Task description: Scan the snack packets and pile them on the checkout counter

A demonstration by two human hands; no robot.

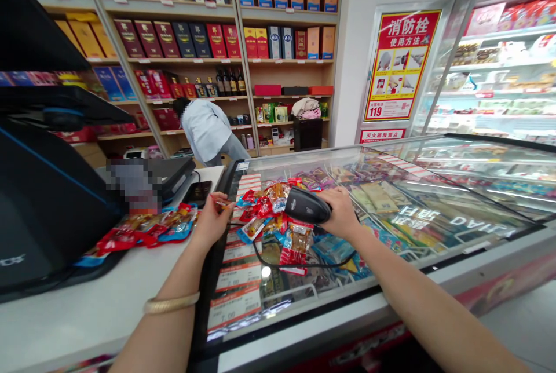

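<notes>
My right hand (pixel 340 211) is wrapped round the handle of a black barcode scanner (pixel 307 205), its head pointing left above a pile of small snack packets (pixel 299 240). These red, blue and clear packets lie on the glass top of a chest freezer (pixel 278 286). At the freezer's left edge, my left hand (pixel 214 216) is closed in a pinch on what looks like a snack packet, seen edge-on and mostly hidden by the fingers. Left of that hand, more snack packets (pixel 147 227) are heaped on the white counter. The scanner's black cable (pixel 299 266) loops over the glass.
A black checkout terminal (pixel 47 187) stands on the counter (pixel 143 286) at left, near a dark phone-like device (pixel 198 192). Price labels (pixel 234 303) line the freezer's left side. Behind, a person (pixel 208 130) bends before shelves of boxed bottles (pixel 186 40).
</notes>
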